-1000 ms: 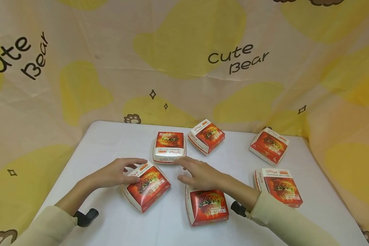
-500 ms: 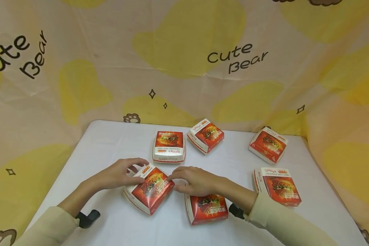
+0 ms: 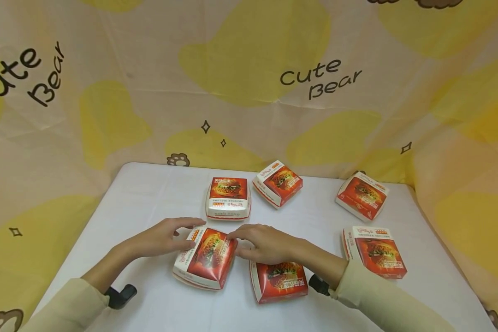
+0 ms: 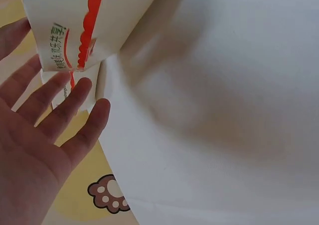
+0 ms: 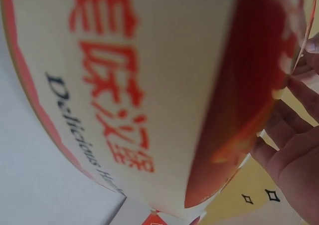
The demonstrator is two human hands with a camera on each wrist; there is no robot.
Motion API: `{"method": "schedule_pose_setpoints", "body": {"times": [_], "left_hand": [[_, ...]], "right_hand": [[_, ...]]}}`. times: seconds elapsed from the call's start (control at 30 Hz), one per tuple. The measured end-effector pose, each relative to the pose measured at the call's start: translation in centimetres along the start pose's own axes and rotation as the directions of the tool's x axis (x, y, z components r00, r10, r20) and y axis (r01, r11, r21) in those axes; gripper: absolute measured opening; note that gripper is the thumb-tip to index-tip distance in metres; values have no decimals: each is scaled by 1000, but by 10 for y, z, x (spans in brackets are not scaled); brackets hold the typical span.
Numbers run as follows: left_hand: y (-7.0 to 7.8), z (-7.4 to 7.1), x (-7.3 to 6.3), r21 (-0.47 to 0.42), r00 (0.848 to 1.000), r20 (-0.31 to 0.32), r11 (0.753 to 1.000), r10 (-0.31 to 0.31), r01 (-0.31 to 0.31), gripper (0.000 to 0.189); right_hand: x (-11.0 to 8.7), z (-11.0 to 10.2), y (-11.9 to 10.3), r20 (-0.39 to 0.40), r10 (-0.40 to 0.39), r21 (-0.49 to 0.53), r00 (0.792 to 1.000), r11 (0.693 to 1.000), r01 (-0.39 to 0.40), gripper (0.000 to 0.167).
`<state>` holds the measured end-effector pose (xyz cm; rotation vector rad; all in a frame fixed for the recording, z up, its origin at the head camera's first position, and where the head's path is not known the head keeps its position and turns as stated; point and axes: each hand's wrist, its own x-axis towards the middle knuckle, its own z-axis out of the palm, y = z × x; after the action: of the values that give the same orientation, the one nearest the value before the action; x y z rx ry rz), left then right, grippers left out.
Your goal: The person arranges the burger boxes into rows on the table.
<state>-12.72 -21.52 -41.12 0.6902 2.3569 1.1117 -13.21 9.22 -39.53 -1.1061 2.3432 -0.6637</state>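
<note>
The right hand [image 3: 265, 245] hides the far edge of the front-right box [image 3: 281, 283]. Loosely spread, it and the left hand [image 3: 159, 238] touch opposite sides of the front-left box [image 3: 210, 259], neither wrapped round it; white table [image 3: 155, 295] stretches leftward to its edge.

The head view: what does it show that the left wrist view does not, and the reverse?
Only the head view shows the "Cute Bear" lettering, the rear right hamburger box and the front right hamburger box. Only the left wrist view shows the left palm and legible side characters on the front left hamburger box. Both show the left hand, that box, the white tabletop and the patterned backdrop.
</note>
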Motion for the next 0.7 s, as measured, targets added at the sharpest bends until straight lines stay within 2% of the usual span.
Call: {"method": "schedule_pose_setpoints", "body": {"times": [0.13, 0.7], "left_hand": [[0, 2, 1, -18, 1000, 25, 1000, -10, 11, 57], [-2, 2, 1, 34, 1000, -19, 999, 10, -9, 53]], "right_hand": [[0, 0, 1, -7, 9, 3, 1000, 1000, -9, 44], [-4, -4, -1, 34, 23, -38, 999, 999, -22, 44]]}}
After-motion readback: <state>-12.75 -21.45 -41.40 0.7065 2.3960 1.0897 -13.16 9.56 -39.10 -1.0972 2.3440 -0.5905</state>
